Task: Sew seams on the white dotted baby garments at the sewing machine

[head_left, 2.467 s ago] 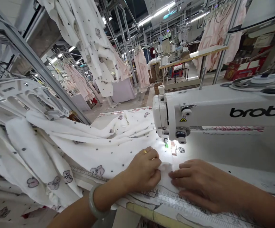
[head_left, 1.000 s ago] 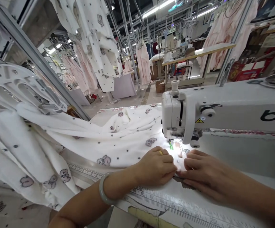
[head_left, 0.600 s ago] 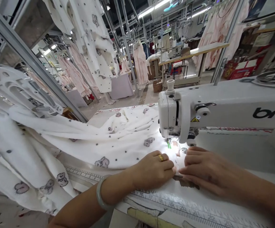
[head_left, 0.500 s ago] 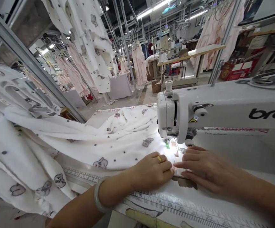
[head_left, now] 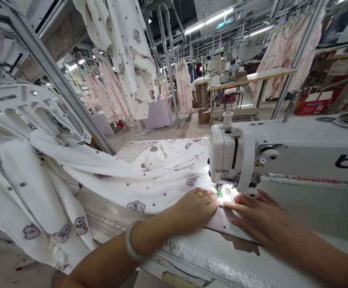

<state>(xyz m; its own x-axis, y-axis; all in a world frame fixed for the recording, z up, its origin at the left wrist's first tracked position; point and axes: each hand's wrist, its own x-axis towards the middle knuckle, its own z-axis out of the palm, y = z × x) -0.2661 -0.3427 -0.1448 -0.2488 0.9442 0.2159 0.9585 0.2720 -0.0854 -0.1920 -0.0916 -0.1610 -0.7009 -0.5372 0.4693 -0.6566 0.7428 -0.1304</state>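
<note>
White printed fabric (head_left: 137, 188) with small grey animal motifs and dots lies across the sewing table and drapes off to the left. My left hand (head_left: 196, 210), with a gold ring and a pale bangle on the wrist, rests on the fabric with its fingers curled, fingertips just left of the lit needle area (head_left: 220, 193). My right hand (head_left: 262, 220) lies flat with fingers stretched out on the fabric's edge, right of the needle. Above both hands stands the white sewing machine (head_left: 282, 154).
A printed ruler strip (head_left: 198, 262) runs along the table's front edge. A white plastic rack (head_left: 32, 116) holds draped fabric at left, beside a slanted metal post (head_left: 59, 84). Garments (head_left: 125, 52) hang overhead. More sewing tables and pink garments stand in the background.
Both hands have slid forward with the fabric, closer to the needle. The right hand's fingers now reach under the machine head. The camera view shifted left, so the machine appears further right.
</note>
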